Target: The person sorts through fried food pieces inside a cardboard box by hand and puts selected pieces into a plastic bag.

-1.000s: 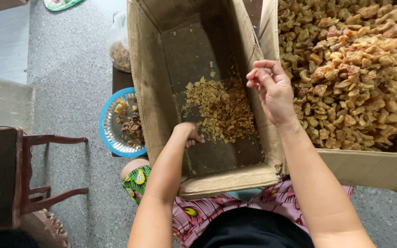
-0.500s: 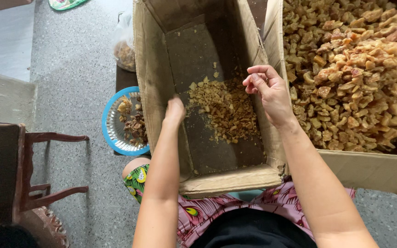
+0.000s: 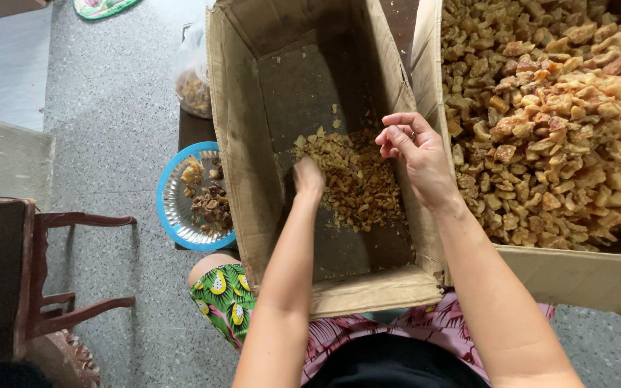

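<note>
Crumbly tan bits in a cardboard box: left hand fisted in them, right hand pinching.

1. Both arms are bare from the elbow down, without sleeves or a watch.
2. The right hand, over the cardboard box, wears a thin ring on one finger.
3. Below the box, the lap shows pink patterned cloth, green cloth with yellow fruit prints and a dark garment.
</note>
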